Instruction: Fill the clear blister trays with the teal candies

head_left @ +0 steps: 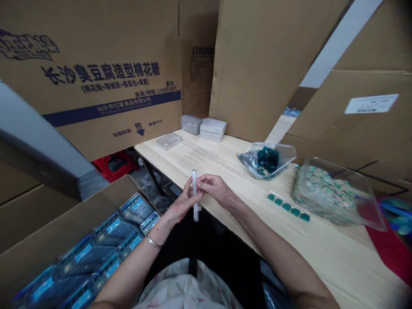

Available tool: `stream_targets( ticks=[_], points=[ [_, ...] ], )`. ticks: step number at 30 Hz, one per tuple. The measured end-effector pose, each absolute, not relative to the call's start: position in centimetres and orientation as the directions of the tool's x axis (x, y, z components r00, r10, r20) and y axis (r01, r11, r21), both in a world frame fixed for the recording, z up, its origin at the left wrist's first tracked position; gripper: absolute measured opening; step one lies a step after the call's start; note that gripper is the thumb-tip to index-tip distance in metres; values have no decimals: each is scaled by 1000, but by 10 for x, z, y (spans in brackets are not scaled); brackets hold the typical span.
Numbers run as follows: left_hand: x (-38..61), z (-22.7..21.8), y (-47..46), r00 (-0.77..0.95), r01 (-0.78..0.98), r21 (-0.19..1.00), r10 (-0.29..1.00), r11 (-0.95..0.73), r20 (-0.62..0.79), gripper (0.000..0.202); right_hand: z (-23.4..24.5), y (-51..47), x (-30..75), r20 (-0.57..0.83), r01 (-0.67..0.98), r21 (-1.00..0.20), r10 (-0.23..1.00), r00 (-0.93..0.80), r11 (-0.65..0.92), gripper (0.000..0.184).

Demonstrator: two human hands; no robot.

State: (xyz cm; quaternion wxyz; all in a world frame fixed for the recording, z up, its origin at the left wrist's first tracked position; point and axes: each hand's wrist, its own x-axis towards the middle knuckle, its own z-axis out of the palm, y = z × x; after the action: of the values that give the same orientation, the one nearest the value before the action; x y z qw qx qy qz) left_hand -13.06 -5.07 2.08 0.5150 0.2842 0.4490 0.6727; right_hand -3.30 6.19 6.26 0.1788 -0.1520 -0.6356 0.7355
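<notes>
In front of my body, over the table's near edge, both hands hold a thin clear plastic case (195,211). It is upright and seen edge-on, so its face and contents cannot be made out. My left hand (184,205) grips its left side with thumb and fingers. The fingertips of my right hand (215,187) pinch its right side near the upper part. To the right on the table, a clear tray (273,207) holds a row of several green pieces (286,207). Clear, faint plastic trays (222,163) lie beyond my hands.
An open bag of dark green pieces (268,159) and a clear bin (370,206) of pale green-and-pink pieces stand right. Clear cases (212,128) are stacked at the back. A carton (128,182) of packed blue-labelled cases is lower left; a red stool (116,165) stands behind it. Cardboard surrounds the table.
</notes>
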Motion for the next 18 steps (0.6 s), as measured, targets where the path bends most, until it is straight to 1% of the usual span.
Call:
stream_targets(
  ticks=[3,8,11,14,18],
  points=[
    [-129,22,-52,-264,-495,869,955,-16,-133,76,60,63,-32,9,-81,-986,437,-900,-148,21],
    [-126,17,-52,-237,-575,817,964,-37,-123,64,59,64,-28,10,-95,-977,409,-912,-188,19],
    [-125,17,-50,-235,-616,786,965,-59,-112,55,61,65,-27,4,-96,-975,417,-909,-199,18],
    [-125,22,-50,-238,-666,743,964,-73,-119,43,62,68,-28,14,-118,-973,461,-887,-197,19],
    [-131,26,-55,-269,-665,740,957,-102,-110,46,68,75,-23,36,-147,-970,483,-875,-194,20]
  ],
)
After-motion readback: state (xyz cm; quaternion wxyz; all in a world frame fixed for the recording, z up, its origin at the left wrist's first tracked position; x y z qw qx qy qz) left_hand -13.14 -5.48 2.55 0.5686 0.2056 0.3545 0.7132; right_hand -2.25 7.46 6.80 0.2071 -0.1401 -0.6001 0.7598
